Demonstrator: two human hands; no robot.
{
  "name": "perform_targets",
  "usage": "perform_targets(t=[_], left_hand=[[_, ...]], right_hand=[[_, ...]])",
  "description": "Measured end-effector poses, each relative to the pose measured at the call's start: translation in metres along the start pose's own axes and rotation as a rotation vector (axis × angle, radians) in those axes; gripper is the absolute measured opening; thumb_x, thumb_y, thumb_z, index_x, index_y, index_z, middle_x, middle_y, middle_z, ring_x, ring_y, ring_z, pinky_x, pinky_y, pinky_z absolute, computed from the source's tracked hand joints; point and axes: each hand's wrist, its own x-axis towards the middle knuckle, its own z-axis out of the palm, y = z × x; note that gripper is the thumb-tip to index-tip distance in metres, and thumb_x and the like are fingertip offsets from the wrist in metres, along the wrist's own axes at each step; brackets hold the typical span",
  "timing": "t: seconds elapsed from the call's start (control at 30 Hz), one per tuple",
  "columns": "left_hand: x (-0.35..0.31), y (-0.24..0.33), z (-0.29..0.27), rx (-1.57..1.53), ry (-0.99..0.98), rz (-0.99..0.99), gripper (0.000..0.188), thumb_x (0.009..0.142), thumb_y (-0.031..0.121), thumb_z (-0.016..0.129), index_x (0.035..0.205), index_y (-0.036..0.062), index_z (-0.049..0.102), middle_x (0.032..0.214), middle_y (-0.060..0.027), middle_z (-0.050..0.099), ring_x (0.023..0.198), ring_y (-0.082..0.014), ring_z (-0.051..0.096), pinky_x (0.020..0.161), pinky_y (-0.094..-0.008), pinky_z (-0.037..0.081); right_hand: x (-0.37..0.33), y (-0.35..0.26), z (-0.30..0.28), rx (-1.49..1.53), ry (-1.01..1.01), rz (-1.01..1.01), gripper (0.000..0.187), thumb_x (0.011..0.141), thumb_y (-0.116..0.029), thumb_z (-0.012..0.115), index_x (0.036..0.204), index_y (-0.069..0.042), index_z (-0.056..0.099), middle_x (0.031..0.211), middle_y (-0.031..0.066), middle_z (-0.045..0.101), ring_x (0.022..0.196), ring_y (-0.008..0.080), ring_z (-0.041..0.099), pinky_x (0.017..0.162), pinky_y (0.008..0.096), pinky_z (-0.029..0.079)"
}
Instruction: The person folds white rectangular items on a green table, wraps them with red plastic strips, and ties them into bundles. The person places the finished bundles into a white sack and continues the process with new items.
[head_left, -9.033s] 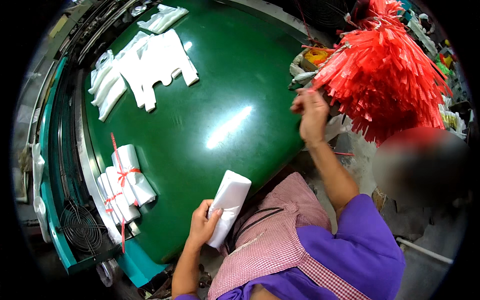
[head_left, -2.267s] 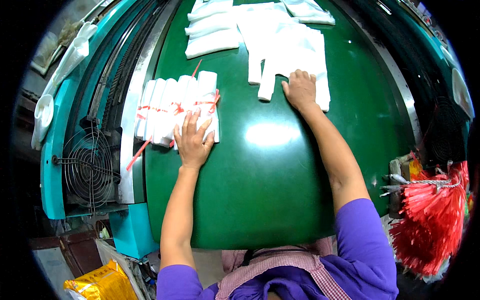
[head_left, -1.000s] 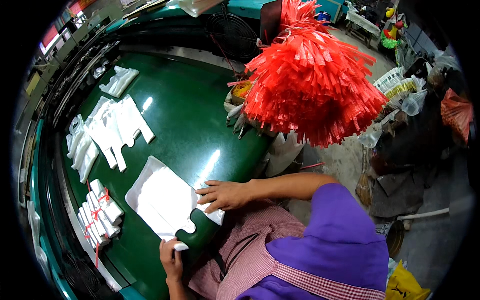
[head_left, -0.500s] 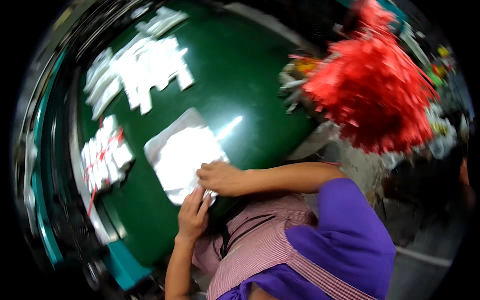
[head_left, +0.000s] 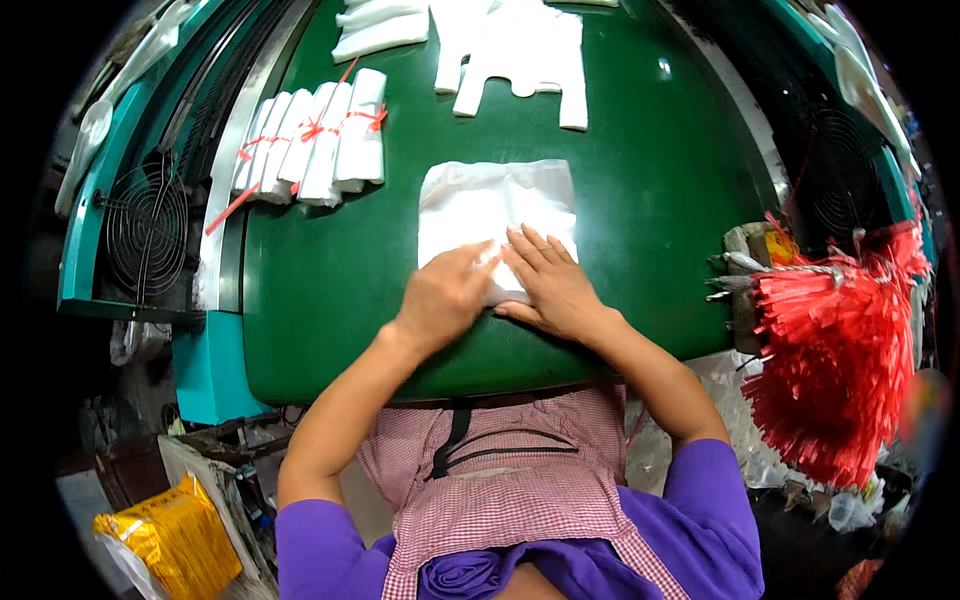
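Note:
A stack of white, thin plastic bags (head_left: 485, 190) lies flat on the green tabletop (head_left: 640, 270) in front of me. My left hand (head_left: 447, 290) is at its near left part, the fingers curled against the plastic and slightly blurred. Beside it, my right hand (head_left: 560, 290) rests flat on the near right part with its fingers stretched out. Between the two hands the near edge of the plastic looks folded or bunched; the hands cover part of it.
Rolled white bundles tied with red strips (head_left: 318, 140) lie at the left. More white bags (head_left: 525, 50) are spread at the far side. Red plastic strips (head_left: 835, 370) hang at the right edge. A wire-guarded fan (head_left: 147, 225) stands left; a yellow package (head_left: 175, 540) sits low left.
My view has turned and levelled over the table. My right hand, curled before, now lies flatter with its fingers spread on the bags. My left hand has become more curled.

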Motion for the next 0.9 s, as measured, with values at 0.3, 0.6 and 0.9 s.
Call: perform_targets(t=[0.3,0.6,0.9], left_hand=[[0.014,0.001,0.013,-0.021,-0.247,-0.159,0.031,0.068,0.003,0.063,0.099,0.0042,0.058,0.094,-0.0101,0.056,0.088,-0.0291,0.056,0.076,-0.0404,0.048],[-0.029,-0.001,-0.033,-0.471,-0.569,0.033,0.028,0.071,0.003,0.065,0.098,0.0107,0.066,0.141,-0.0085,0.044,0.133,-0.0355,0.036,0.108,-0.0590,0.025],[0.028,0.001,-0.040,0.087,-0.081,0.309,0.018,0.070,0.016,0.063,0.087,0.0148,0.069,0.098,-0.0032,0.058,0.095,-0.0235,0.054,0.087,-0.0399,0.041]], right_hand=[[-0.067,-0.045,-0.008,1.385,0.090,0.478,0.049,0.091,-0.022,0.060,0.131,0.002,0.044,0.127,0.0210,0.053,0.115,0.0310,0.055,0.094,0.0377,0.047],[-0.024,0.018,-0.015,1.653,-0.040,0.454,0.057,0.075,0.011,0.056,0.130,-0.002,0.048,0.133,0.0165,0.050,0.117,0.0286,0.054,0.103,0.0415,0.042],[-0.010,0.031,-0.023,0.161,-0.128,-0.403,0.042,0.078,-0.004,0.058,0.120,-0.004,0.055,0.132,0.0171,0.051,0.123,0.0341,0.048,0.103,0.0438,0.040]])
